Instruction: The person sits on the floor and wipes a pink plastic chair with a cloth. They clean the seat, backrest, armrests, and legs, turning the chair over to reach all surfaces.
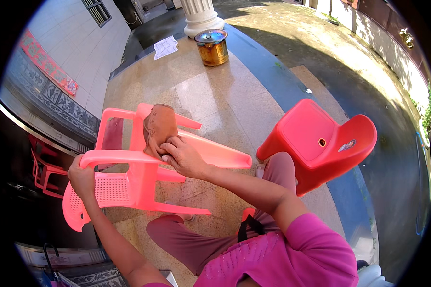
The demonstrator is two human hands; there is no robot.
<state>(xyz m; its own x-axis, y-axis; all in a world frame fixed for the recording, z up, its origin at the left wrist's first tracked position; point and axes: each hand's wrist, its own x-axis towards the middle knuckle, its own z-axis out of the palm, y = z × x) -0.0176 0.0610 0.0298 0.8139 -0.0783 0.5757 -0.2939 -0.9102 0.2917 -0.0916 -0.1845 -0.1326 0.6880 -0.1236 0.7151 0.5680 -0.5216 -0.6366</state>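
A pink plastic armchair (140, 186) lies tipped over in front of me, its legs pointing right and its perforated panel (111, 188) toward the lower left. My left hand (82, 175) is wrapped around the bend of its near armrest. A brown cloth (163, 123), creased along one side, is draped over the chair's upper part. My right hand (183, 156) pinches the cloth's lower end against the pink plastic, thumb and fingers bent. To the right of my knee stands a small red plastic chair (305, 132) with a round hole and a sticker.
A gold-coloured metal drum with a lid (212, 50) stands by a white fluted column (203, 18). A sheet of paper (166, 47) lies near it. Another red chair (47, 168) is in the dark doorway at left. A blue border (251, 53) edges the tiled floor. An umbrella handle (50, 251) shows lower left.
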